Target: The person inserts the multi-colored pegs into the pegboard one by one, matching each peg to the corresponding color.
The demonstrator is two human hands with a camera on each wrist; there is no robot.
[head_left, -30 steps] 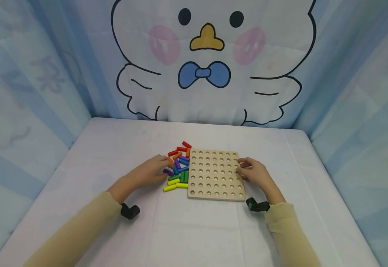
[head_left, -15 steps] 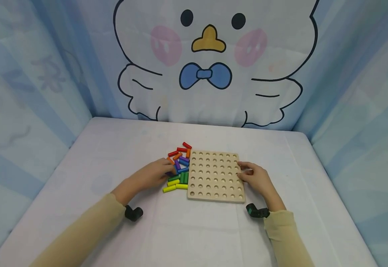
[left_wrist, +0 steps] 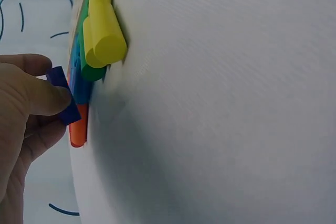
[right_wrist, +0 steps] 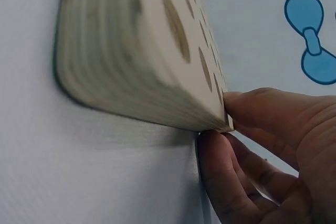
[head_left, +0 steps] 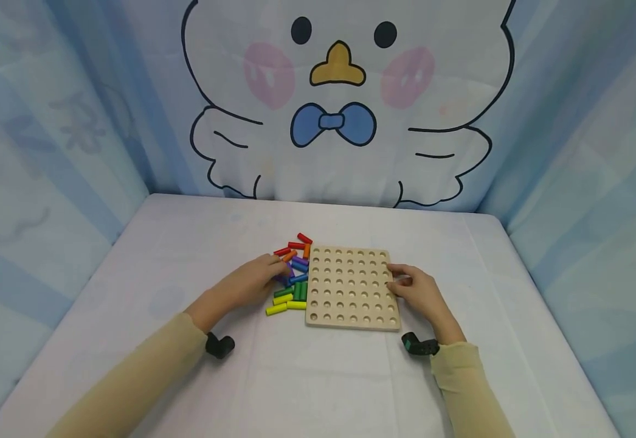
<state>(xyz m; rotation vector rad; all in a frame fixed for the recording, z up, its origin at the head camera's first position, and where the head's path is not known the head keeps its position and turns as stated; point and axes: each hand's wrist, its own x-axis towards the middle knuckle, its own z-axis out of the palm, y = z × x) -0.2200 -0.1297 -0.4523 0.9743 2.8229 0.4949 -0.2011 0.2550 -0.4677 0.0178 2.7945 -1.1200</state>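
Observation:
My left hand (head_left: 249, 281) is at the left side of a loose pile of coloured pegs. In the left wrist view the thumb and fingers of that hand (left_wrist: 26, 103) pinch a dark purple-blue peg (left_wrist: 69, 109). A wooden board (head_left: 352, 289) with rows of round holes lies right of the pile. On the board's right edge rest the fingers of my right hand (head_left: 419, 295); the right wrist view shows thumb and fingers of this hand (right_wrist: 268, 156) gripping the edge of the board (right_wrist: 105, 40).
Red pegs (head_left: 304, 238) lie at the back of the pile, with orange, purple and blue ones before them. Green pegs (head_left: 300, 291) and yellow pegs (head_left: 276, 309) lie nearest the front. A white cloth covers the table (head_left: 318, 377); a printed curtain (head_left: 340, 164) hangs behind.
My left hand reached slightly right over the pile and took hold of the dark peg, which lay by its fingertips a second ago. My right hand shifted little; the board stays in place.

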